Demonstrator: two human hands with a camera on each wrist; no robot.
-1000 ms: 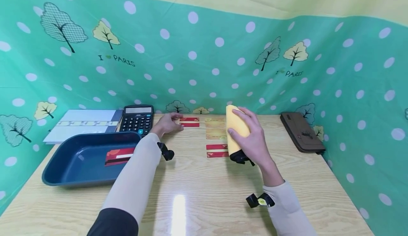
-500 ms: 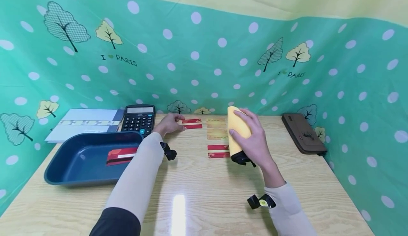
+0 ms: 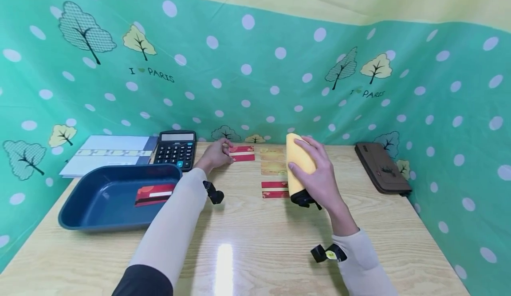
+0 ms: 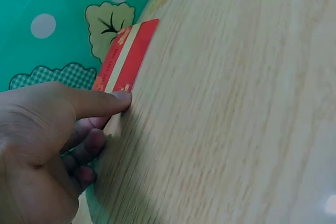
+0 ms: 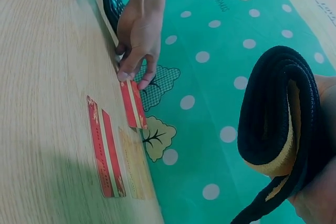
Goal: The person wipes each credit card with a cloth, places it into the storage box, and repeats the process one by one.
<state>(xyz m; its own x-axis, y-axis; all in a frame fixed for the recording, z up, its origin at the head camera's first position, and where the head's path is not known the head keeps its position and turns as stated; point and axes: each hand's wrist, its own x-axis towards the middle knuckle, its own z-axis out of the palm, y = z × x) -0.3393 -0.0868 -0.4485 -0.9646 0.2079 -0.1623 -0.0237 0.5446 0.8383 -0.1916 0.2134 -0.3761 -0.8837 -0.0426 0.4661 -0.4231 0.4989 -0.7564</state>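
Along the far edge of the tabletop [image 3: 259,236], just before the green dotted cloth [image 3: 247,87], the left grip [image 3: 215,155] pinches the left end of a far red card [image 3: 242,153]; whether the card is lifted cannot be told. On the right, the other hand's right grip [image 3: 319,169] is wrapped around a yellow roll [image 3: 294,156] with a black end, its layers showing in the right wrist view. Between the two hands lies a gold card [image 3: 272,161], and nearer than that a near red card [image 3: 274,190], whose right end the roll hides from the head view. On the left sits a blue basin [image 3: 108,198] with another red card [image 3: 153,195] inside; the light left sleeve [image 3: 171,229] crosses in front of its right end. Beyond the basin, a white folder [image 3: 112,144] lies left of a black calculator [image 3: 175,150], which is near the left wrist. Far right, a brown case [image 3: 381,167] lies slanted, well apart from the cards.
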